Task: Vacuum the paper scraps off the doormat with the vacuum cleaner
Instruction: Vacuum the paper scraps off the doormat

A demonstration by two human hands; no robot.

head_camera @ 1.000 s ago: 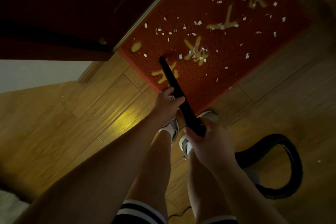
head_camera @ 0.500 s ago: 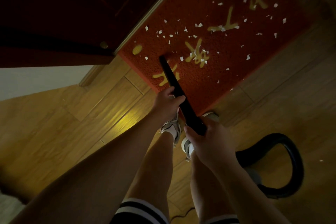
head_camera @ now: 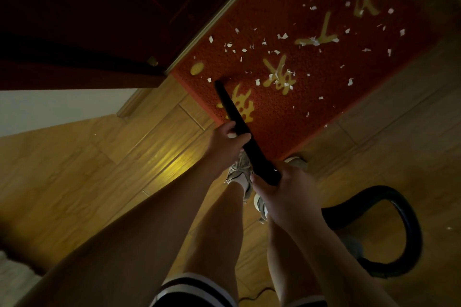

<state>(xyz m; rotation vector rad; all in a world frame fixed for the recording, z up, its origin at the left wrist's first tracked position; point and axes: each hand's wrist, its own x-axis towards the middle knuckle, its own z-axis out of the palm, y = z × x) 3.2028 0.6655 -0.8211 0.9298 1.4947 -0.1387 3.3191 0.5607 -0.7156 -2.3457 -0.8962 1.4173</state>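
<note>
Nearest, right hand [head_camera: 284, 197]: grip clenched round the rear end of the black vacuum wand [head_camera: 237, 119]. Left hand [head_camera: 224, 144] just ahead, fingers wrapped on the mid-shaft. The wand looks rigid and light, so a two-handed hold at these points should steer it well. The hose [head_camera: 411, 227] loops on the wood floor [head_camera: 112, 169] at 4 o'clock; it is flexible and likely to drag or snag at the feet. The wand tip rests on the red doormat [head_camera: 287, 132] near its 9 o'clock corner. White paper scraps [head_camera: 257, 81] lie scattered from the tip out toward 1 o'clock; they are featherlight and may cling to the coarse pile. At 11 o'clock the mat butts against the door sill [head_camera: 212, 25], so there is little room there. There is open floor at 3 and 8 o'clock.
</note>
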